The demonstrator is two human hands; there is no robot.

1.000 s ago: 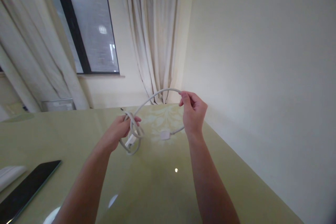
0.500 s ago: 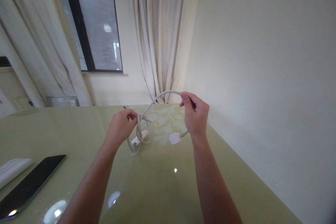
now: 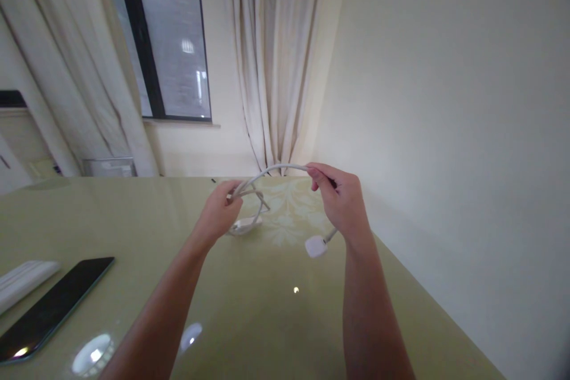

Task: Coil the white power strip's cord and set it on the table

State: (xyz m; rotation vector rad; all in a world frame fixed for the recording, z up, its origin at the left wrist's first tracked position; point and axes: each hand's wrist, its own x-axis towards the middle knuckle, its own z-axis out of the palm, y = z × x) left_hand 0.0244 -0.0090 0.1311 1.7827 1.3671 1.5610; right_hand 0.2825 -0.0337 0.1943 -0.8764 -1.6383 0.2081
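A pale grey power cable [image 3: 278, 166] arches between my two hands above the table. My left hand [image 3: 219, 209] is closed around its loops. Below those loops is a white block-shaped part [image 3: 246, 224], partly hidden by cable and hand. My right hand [image 3: 342, 197] pinches the cable farther along, thumb against fingers. From under this hand a short length of cable comes out, ending in a white plug [image 3: 316, 246] that hangs just to the left of my right wrist.
The glossy green table [image 3: 249, 314] meets the wall [image 3: 445, 160] on the right. At the left lie a black phone-like slab [image 3: 56, 306] and a white object [image 3: 27, 282]. Beyond the far edge hang curtains [image 3: 278, 59] beside a window [image 3: 173, 35].
My left hand has moved right and closed around the cable loops, which are gathered higher. My right hand and the hanging plug have shifted right and slightly down.
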